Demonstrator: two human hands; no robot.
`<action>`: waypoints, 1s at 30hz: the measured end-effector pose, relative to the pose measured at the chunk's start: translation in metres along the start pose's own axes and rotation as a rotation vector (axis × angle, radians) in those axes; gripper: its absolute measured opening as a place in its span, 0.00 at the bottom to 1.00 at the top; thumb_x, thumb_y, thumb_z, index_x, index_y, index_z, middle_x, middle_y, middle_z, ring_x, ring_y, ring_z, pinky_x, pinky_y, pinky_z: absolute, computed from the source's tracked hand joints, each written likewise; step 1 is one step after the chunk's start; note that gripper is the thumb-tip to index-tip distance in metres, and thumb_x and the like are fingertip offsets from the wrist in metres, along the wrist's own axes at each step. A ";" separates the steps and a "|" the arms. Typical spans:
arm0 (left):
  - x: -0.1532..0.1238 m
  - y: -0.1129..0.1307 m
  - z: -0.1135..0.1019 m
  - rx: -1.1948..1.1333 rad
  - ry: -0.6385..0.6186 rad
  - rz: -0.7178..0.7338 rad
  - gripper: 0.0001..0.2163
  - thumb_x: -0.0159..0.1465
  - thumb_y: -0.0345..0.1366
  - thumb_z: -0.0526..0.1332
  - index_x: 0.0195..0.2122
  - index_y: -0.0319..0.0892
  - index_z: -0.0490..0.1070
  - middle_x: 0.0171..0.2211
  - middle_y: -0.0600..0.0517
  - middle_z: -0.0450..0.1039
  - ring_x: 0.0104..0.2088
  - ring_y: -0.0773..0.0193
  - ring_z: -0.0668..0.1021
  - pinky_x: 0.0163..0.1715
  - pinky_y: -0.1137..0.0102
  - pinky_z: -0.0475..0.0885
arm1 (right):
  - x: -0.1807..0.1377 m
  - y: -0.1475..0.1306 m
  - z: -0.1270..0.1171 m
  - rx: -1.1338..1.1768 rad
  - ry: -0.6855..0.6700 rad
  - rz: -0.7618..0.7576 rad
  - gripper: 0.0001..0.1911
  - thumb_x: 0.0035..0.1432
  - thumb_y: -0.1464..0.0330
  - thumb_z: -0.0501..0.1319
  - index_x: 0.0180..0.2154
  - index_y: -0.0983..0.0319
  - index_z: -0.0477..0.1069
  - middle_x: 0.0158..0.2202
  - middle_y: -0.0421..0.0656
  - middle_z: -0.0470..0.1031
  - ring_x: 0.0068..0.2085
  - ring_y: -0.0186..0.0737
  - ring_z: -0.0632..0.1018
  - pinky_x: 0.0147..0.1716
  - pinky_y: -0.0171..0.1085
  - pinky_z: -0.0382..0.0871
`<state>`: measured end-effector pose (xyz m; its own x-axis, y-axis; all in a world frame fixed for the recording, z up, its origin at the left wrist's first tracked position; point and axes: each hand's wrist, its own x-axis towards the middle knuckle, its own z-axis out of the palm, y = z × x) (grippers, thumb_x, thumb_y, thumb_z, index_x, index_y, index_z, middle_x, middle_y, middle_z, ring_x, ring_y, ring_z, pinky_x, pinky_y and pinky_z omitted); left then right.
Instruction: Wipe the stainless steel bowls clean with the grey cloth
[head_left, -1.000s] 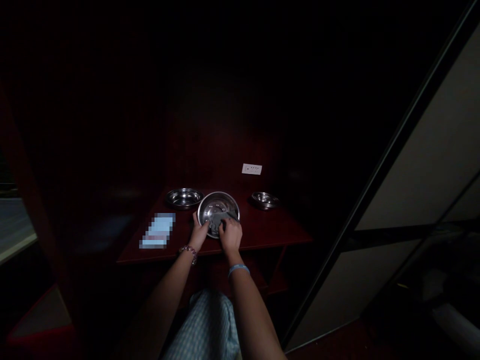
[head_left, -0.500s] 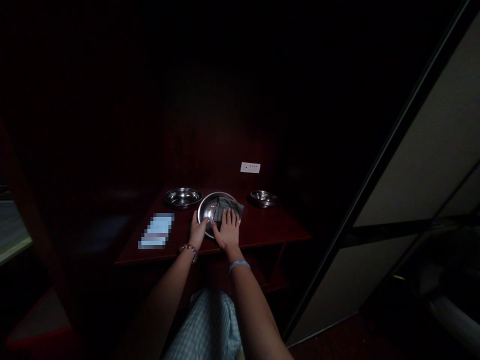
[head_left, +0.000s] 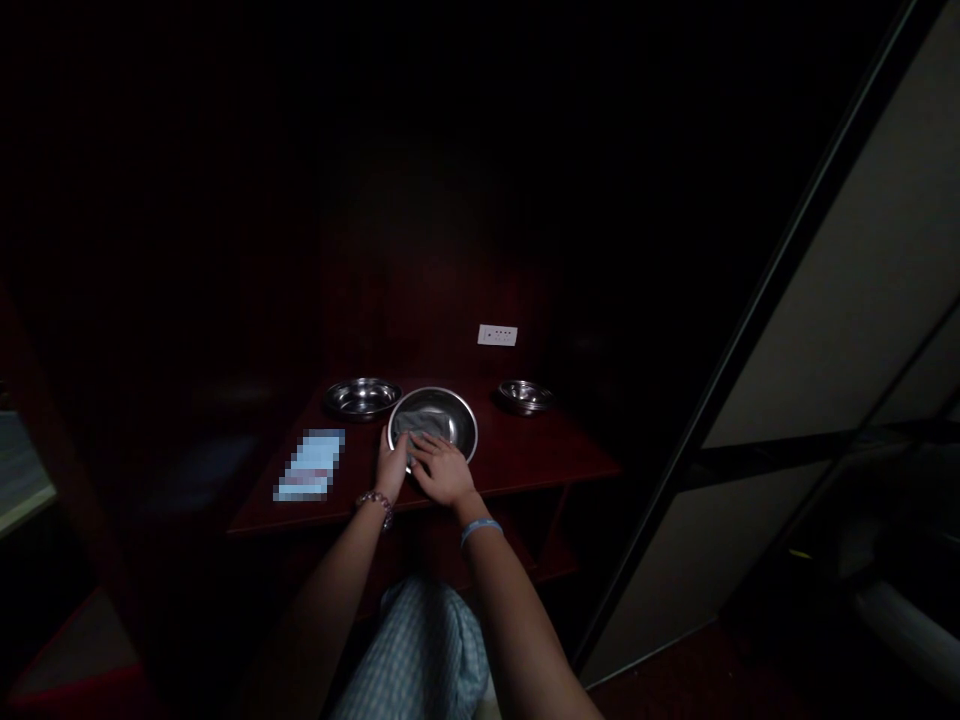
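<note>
The steel bowl sits near the table's front edge; the left hand grips its near rim; the right hand, fingers spread flat, presses a grey cloth inside it.

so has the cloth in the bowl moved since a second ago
Yes, the cloth has slid left across the bowl, away from the wall socket.

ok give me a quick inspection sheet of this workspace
surface: dark red table, dimly lit
job's things: middle bowl, steel, with grey cloth inside
clutter: left bowl, right bowl, pale blue item, blurred
grippers: left hand at the middle bowl's near rim, grip unclear; right hand flat on the grey cloth
cables: nothing seen
surroundings: white socket plate on the back panel, pale sliding panel at right
</note>
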<state>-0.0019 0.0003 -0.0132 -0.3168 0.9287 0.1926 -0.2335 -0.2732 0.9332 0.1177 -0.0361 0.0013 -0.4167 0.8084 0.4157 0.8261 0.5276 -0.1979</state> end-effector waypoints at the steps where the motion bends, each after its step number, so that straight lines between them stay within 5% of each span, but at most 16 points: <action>1: 0.000 0.000 0.000 0.001 0.008 -0.004 0.15 0.63 0.37 0.60 0.52 0.44 0.71 0.49 0.45 0.78 0.54 0.55 0.79 0.61 0.59 0.70 | -0.001 -0.001 -0.001 0.011 -0.006 -0.009 0.21 0.72 0.64 0.52 0.62 0.55 0.72 0.66 0.40 0.70 0.69 0.40 0.66 0.70 0.44 0.55; 6: -0.001 0.001 -0.002 -0.006 -0.020 -0.017 0.15 0.63 0.36 0.61 0.51 0.43 0.72 0.47 0.44 0.79 0.53 0.54 0.80 0.60 0.59 0.71 | -0.002 -0.003 -0.001 0.027 0.033 0.022 0.20 0.73 0.63 0.51 0.58 0.58 0.76 0.62 0.42 0.75 0.66 0.41 0.70 0.67 0.42 0.61; 12: -0.005 0.005 -0.001 -0.023 -0.058 -0.004 0.20 0.61 0.37 0.64 0.55 0.44 0.70 0.52 0.43 0.78 0.57 0.52 0.78 0.63 0.56 0.69 | -0.001 -0.001 0.001 0.002 0.048 -0.013 0.24 0.74 0.61 0.51 0.67 0.57 0.65 0.70 0.42 0.64 0.73 0.43 0.59 0.73 0.49 0.48; 21: -0.011 0.013 0.002 -0.073 -0.089 -0.049 0.23 0.61 0.34 0.65 0.59 0.44 0.68 0.56 0.41 0.77 0.61 0.51 0.76 0.66 0.56 0.65 | 0.002 0.005 0.008 0.010 0.052 -0.032 0.29 0.75 0.60 0.49 0.72 0.61 0.55 0.74 0.46 0.56 0.75 0.44 0.55 0.72 0.49 0.51; 30: -0.010 0.013 0.004 -0.084 -0.104 -0.047 0.21 0.62 0.30 0.63 0.57 0.42 0.71 0.53 0.43 0.78 0.61 0.51 0.75 0.67 0.55 0.64 | 0.002 0.002 0.009 -0.051 0.078 0.144 0.33 0.74 0.55 0.46 0.73 0.63 0.51 0.75 0.48 0.50 0.75 0.46 0.52 0.74 0.51 0.43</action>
<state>0.0016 -0.0120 -0.0020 -0.2080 0.9606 0.1842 -0.3234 -0.2452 0.9139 0.1154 -0.0314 -0.0060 -0.2638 0.8508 0.4545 0.8943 0.3923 -0.2153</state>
